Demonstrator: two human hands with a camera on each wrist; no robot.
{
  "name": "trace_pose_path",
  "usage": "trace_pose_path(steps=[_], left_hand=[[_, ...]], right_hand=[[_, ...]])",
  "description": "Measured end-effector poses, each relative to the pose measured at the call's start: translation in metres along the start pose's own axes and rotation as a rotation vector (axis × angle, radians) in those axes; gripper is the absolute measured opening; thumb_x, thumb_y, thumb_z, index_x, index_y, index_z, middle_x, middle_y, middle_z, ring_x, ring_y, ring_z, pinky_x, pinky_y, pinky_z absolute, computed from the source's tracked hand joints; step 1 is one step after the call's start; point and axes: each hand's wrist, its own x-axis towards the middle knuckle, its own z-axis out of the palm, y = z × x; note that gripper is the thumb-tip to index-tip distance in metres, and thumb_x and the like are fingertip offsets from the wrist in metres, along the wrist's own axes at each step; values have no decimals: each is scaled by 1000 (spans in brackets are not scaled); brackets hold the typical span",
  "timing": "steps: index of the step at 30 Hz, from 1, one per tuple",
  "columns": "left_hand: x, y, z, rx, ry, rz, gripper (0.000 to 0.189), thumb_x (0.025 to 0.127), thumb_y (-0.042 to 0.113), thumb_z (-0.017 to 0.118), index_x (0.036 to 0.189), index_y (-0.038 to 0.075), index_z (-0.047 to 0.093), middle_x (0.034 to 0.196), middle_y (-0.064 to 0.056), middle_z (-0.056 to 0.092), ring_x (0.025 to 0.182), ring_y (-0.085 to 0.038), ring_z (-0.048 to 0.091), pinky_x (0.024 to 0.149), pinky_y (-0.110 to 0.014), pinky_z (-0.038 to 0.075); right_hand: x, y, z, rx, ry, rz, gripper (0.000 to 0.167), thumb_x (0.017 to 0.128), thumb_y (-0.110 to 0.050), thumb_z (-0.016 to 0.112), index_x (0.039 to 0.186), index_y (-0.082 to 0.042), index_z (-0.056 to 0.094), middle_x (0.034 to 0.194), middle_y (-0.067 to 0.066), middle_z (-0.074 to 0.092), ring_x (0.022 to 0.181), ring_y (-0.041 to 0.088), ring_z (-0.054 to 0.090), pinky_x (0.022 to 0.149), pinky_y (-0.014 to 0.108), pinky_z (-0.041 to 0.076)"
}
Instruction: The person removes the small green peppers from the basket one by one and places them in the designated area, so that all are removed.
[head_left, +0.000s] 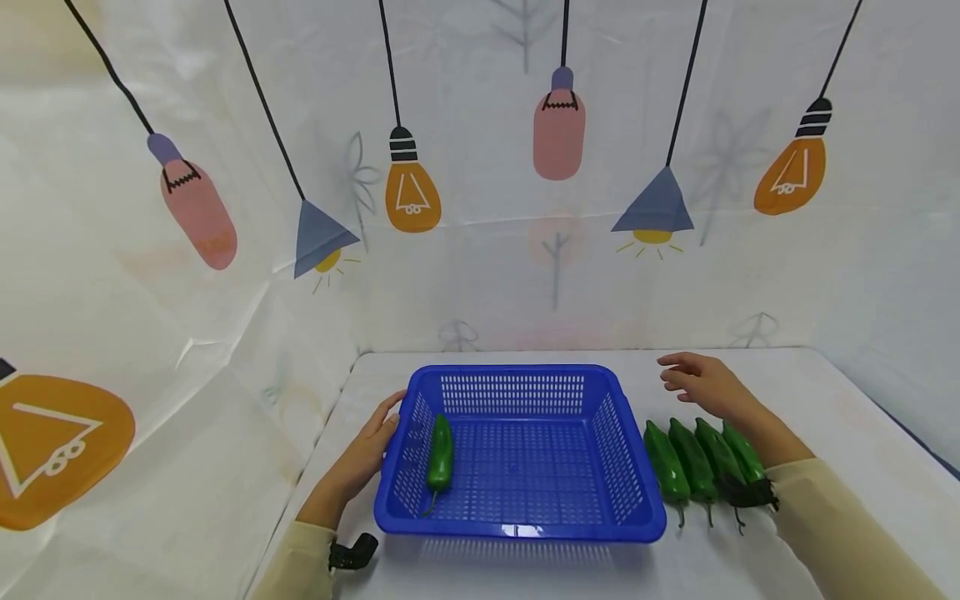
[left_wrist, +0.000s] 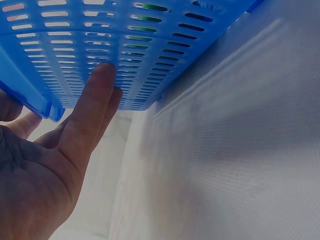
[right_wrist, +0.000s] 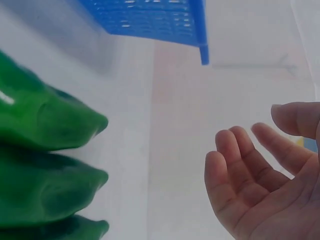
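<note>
A blue plastic basket with slotted walls sits on the table, one long green chili pepper lying inside along its left wall. My left hand is at the basket's left side; in the left wrist view its extended fingers rest against the slotted outer wall, with other digits by the rim. My right hand hovers beyond the basket's right side, holding nothing, its fingers relaxed and slightly bent. Several green chili peppers lie side by side right of the basket, under my right forearm, which partly hides them.
A white cloth covers the table. Behind it and on the left hangs a white curtain printed with lamps and bulbs. Black straps circle both wrists.
</note>
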Motion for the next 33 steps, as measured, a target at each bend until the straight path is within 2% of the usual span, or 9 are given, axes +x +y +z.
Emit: trace_pose_path(steps=[9, 19, 28, 33], left_hand=[[-1, -1, -1, -9, -11, -3, 47, 114, 28, 28, 160, 27, 23, 138, -24, 52, 108, -34, 62, 84, -48, 53], [-1, 0, -1, -6, -11, -8, 47, 113, 34, 30, 160, 30, 23, 143, -22, 50, 114, -36, 60, 87, -50, 53], [0, -1, -1, -9, -10, 0, 49, 113, 34, 31, 160, 26, 23, 139, -25, 52, 110, -35, 62, 85, -49, 54], [1, -2, -1, -16, -5, -7, 48, 113, 34, 31, 160, 28, 25, 140, -24, 51, 112, -35, 62, 84, -49, 54]], right_hand=[[8, -15, 8, 9, 3, -36, 46, 108, -22, 51, 142, 9, 49, 129, 33, 59, 115, 44, 62, 90, 45, 54], [11, -27, 14, 29, -2, -47, 46, 108, -22, 51, 143, 8, 48, 130, 31, 59, 116, 42, 61, 92, 46, 53], [18, -33, 22, 35, 15, -67, 43, 107, -20, 52, 141, 8, 51, 127, 31, 61, 113, 42, 63, 90, 48, 54], [20, -39, 27, 46, 9, -83, 43, 107, -20, 53, 140, 8, 51, 128, 31, 60, 114, 43, 63, 90, 48, 54]])
